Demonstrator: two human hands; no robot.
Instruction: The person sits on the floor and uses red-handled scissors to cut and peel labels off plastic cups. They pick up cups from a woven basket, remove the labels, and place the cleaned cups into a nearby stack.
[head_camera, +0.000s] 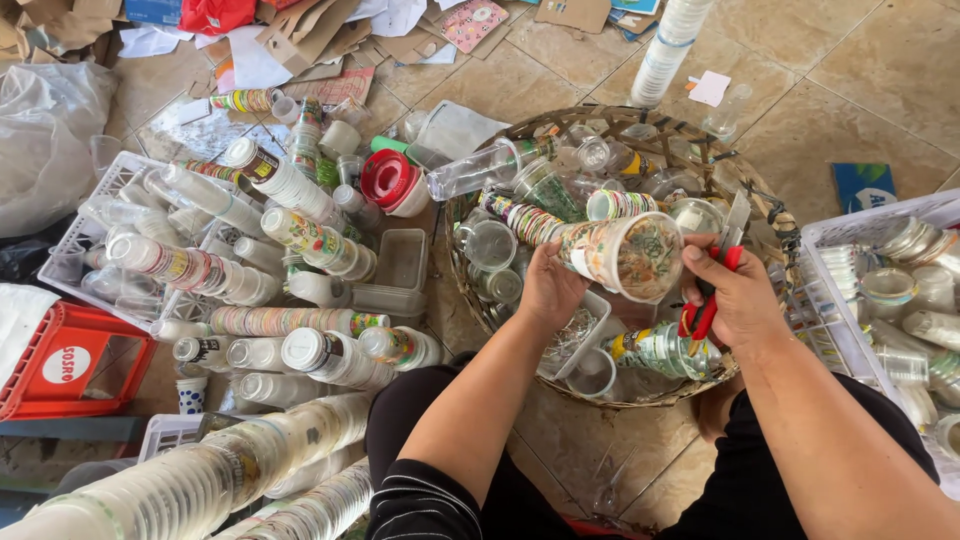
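Left hand (548, 290) grips a nested stack of printed clear plastic cups (600, 250) over the round woven basket (600, 395); right hand (735, 295) clenches a red-handled cutter (712, 285) at the rim. Likely trimming step; next needs steady blade alignment.

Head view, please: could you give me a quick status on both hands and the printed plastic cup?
Left hand grips printed plastic cup from below. Right hand holds red-handled cutter, thumb on cup rim. Round woven basket of cups directly beneath.

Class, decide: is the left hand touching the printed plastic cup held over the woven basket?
Touching. Head view shows the left hand gripping the printed plastic cup.
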